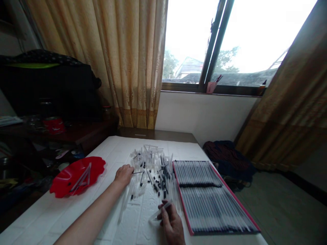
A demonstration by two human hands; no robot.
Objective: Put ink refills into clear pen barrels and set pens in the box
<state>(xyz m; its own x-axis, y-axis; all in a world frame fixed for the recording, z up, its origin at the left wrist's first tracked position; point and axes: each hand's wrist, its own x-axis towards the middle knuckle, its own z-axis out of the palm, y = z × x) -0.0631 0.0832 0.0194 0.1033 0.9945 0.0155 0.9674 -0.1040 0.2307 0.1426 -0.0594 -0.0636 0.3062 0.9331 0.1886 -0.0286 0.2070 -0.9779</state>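
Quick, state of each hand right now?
Left hand: fingers curled beside a thin dark stick; grip can't be told.
Right hand: closed, holding a translucent tube.

On the counter (138, 231), a bowl (97, 166) sits left of the left fingers (128, 167); a tray (184, 208) holding tube rows (209, 206) lies right of the right fingers (166, 217), loose tubes (146, 156) ahead of them.

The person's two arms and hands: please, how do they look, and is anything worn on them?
The left hand is ungloved, and the left forearm shows no sleeve, watch or bracelet. The right hand is also ungloved; its forearm is out of view. Rings are too small to tell.
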